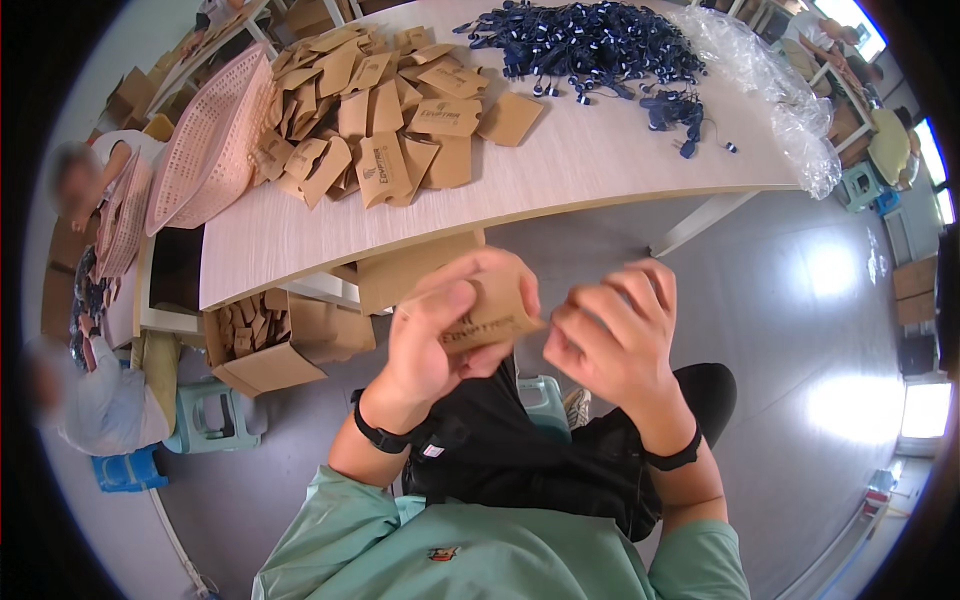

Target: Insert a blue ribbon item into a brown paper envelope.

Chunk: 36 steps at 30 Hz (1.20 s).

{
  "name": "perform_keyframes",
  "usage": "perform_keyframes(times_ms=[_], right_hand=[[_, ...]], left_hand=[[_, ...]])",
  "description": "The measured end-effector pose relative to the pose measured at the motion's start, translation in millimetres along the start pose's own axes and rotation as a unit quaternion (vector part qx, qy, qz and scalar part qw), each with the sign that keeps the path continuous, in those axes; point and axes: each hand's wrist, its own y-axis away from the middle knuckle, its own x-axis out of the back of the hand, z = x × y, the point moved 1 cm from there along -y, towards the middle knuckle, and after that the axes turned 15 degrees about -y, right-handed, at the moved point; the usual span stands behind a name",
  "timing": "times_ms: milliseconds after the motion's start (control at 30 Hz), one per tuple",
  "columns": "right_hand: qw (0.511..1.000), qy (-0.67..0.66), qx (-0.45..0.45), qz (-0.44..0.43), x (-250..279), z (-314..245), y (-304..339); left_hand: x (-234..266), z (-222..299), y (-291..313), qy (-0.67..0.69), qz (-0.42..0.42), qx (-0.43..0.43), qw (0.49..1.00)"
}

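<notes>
Over my lap, just off the table's near edge, my left hand (440, 315) is closed around a small brown cardboard pillow box (490, 305) with dark print on its side. To the right of it, my right hand (615, 325) is raised with its fingers curled in, close to the box's right corner. Motion blurs those fingers, and whatever they may pinch is hidden. A heap of similar flat cardboard boxes (380, 165) lies on the table (590, 160) ahead to the left. Farther back is a pile of dark blue corded earphones (590, 45).
Pink plastic baskets (215, 135) stand at the table's left end. Crumpled clear plastic (775, 95) covers its right end. Under the table, an open carton (265, 350) holds more small boxes. A pale green stool (210, 415) stands at left, near seated co-workers (110, 400).
</notes>
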Motion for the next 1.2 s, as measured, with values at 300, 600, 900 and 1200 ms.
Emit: perform_keyframes(times_ms=[300, 600, 900, 1200], right_hand=[[0.959, -0.218, -0.167, -0.076, 2.9, 0.3, -2.3], [0.921, -0.354, -0.163, 0.01, -5.9, 4.3, 16.6], [0.815, -0.49, -0.267, 0.153, -27.4, -25.5, 17.0], [0.861, -0.379, -0.313, 0.128, -2.3, -21.3, 6.5]], left_hand=[[5.6, -20.4, -6.1, -0.187, -0.095, 0.149, 0.966], [14.5, -13.5, 0.3, -0.241, -0.088, 0.062, 0.965], [-7.9, -21.6, -0.3, -0.242, 0.076, -0.194, 0.948], [-10.6, -21.3, 3.2, -0.385, 0.031, -0.21, 0.898]])
